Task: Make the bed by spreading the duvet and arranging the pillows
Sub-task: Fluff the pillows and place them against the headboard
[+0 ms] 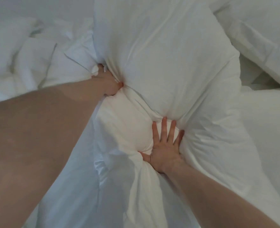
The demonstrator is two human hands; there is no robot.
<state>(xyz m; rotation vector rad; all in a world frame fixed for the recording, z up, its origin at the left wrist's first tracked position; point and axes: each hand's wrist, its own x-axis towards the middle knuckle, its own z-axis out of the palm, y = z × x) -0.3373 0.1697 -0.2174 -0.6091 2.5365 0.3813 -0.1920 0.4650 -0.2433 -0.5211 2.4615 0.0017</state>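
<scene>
White bedding fills the head view from edge to edge, so the bed (80,195) itself shows only as rumpled cloth at the lower middle. A plump pillow (165,60) sits at the centre and upper middle of the frame, with another pillow (259,35) at the upper right and the bunched duvet (29,51) at the upper left. The left hand (107,83), at centre left, has its fingers curled into a gathered fold at the pillow's edge. The right hand (166,148), lower centre, lies flat with fingers (164,127) spread and straight, pressing down into the soft bulge and gripping nothing. My judgement is that the left grip holds only the cover, so a pull could drag the cover off its filling, while the flat right hand could slip and let the pillow roll onto its neighbour.
</scene>
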